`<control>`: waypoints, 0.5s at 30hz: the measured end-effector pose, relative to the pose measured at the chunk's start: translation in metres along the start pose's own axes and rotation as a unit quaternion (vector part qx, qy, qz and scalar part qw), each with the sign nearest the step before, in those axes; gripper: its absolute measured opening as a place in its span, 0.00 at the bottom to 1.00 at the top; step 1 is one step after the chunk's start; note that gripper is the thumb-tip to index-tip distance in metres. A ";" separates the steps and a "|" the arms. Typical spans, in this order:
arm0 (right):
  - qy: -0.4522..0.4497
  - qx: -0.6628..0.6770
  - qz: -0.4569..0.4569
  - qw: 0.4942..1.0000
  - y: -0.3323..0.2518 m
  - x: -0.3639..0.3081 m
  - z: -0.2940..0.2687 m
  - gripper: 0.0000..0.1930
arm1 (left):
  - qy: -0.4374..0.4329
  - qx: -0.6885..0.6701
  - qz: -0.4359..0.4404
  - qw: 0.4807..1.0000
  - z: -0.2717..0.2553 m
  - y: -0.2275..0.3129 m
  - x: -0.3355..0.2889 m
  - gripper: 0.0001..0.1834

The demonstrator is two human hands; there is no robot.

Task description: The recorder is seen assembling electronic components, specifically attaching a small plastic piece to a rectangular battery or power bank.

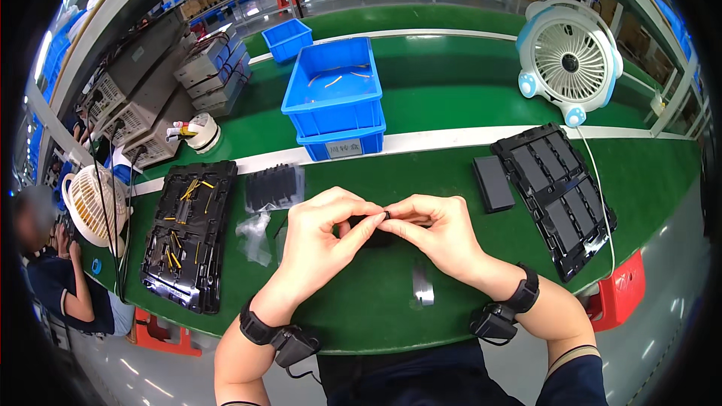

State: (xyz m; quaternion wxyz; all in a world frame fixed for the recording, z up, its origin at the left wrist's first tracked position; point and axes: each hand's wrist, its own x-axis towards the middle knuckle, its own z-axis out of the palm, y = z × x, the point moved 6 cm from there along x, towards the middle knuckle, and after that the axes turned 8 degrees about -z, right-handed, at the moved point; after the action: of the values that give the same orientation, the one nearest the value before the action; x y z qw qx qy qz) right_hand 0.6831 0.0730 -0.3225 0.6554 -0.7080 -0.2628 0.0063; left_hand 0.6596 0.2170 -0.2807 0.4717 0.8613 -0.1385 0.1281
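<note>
My left hand (331, 229) and my right hand (438, 230) meet over the middle of the green table, thumbs and fingertips pinched together. Between the tips is a small black piece (387, 215), mostly covered, so its kind does not show. Something dark lies behind and below the fingers, too hidden to name. To the left of my left hand are a clear plastic bag (256, 239) and a bag of black parts (275, 187). Below my right hand lies a shiny clear strip (423, 286).
A black tray with yellow strips (188, 237) lies left. At right are a black tray of flat dark blocks (556, 199), a loose dark block (493, 183) and a white fan (569, 60) with a trailing cable. Stacked blue bins (336, 116) stand ahead. A person sits far left.
</note>
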 end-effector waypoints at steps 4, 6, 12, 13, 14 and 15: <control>0.031 -0.070 -0.077 0.994 -0.010 -0.004 0.002 0.08 | -0.008 0.002 -0.017 1.000 0.000 0.003 0.000 0.04; 0.039 -0.097 -0.108 0.989 -0.013 -0.006 0.004 0.08 | -0.015 0.008 -0.028 0.999 -0.001 0.004 0.000 0.04; 0.059 -0.146 -0.170 0.973 -0.019 -0.005 0.005 0.08 | -0.023 0.028 -0.027 0.999 -0.001 0.003 0.006 0.03; 0.063 -0.146 -0.182 0.970 -0.020 -0.005 0.005 0.08 | -0.025 0.023 -0.025 0.999 -0.002 0.003 0.007 0.03; 0.062 -0.146 -0.181 0.971 -0.020 -0.004 0.005 0.08 | -0.027 0.018 -0.023 0.999 -0.002 0.002 0.007 0.03; 0.058 -0.147 -0.185 0.970 -0.020 -0.003 0.006 0.08 | -0.028 0.017 -0.024 0.999 -0.002 0.001 0.008 0.03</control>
State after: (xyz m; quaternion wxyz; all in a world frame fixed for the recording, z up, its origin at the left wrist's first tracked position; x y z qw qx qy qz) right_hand 0.6710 0.0777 -0.3063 0.5479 -0.7351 -0.3486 -0.1944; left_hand 0.6666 0.2176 -0.2757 0.4555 0.8757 -0.1290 0.0954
